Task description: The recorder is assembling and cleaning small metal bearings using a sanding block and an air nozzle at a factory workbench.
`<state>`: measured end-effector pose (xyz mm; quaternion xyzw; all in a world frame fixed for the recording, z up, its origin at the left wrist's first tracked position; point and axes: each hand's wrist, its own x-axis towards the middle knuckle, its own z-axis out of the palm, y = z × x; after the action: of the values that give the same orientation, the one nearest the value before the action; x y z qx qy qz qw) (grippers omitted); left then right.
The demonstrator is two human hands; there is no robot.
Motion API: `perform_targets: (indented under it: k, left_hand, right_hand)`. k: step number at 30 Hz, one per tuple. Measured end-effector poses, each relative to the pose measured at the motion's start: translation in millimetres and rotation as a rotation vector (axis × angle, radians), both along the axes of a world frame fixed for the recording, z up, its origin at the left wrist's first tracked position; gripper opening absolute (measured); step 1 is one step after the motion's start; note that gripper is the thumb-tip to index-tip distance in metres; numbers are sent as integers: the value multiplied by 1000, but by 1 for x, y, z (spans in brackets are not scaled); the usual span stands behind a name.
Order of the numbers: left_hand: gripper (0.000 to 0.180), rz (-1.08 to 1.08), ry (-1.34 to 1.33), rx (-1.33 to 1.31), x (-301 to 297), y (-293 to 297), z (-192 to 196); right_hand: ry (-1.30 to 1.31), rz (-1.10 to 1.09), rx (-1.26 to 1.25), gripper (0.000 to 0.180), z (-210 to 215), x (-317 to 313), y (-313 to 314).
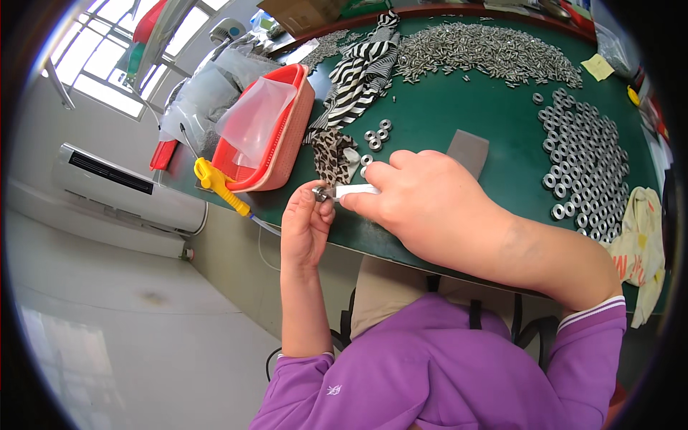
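Observation:
Between the thumb and fingers of my left hand point(304, 226) is a small shiny metal ring point(319, 193), held just off the table's front edge. My right hand point(426, 204) is closed round the white handle of a slim tool point(356, 190). Its short metal end meets the ring; the tip is too small to tell its exact kind. A few loose metal rings point(376, 142) lie on the green table point(423, 115) just beyond my hands. Beside them is a crumpled leopard-print cloth point(332, 154). A flat grey block point(469, 150) lies partly behind my right hand.
Many metal rings point(584, 161) spread across the right side, near a pale cloth point(640, 233). A heap of small metal pins point(487, 54) lies at the back. Left stand a red basket point(304, 107) with a plastic bag, a yellow air gun point(217, 183) and a striped cloth point(362, 75).

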<state>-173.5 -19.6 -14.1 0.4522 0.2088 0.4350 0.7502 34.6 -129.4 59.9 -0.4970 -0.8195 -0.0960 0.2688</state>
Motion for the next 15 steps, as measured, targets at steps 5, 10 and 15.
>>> perform_targets:
  k: [5, 10, 15]
  left_hand:
    - [27, 59, -22, 12, 3, -4, 4]
    - [25, 71, -27, 26, 3, -5, 4]
    - [23, 83, 3, 61, 5, -7, 5]
  right_hand:
    - [58, 39, -76, 21, 2, -1, -3]
    - [104, 44, -78, 12, 0, -2, -3]
    - [161, 46, -193, 30, -3, -4, -1]
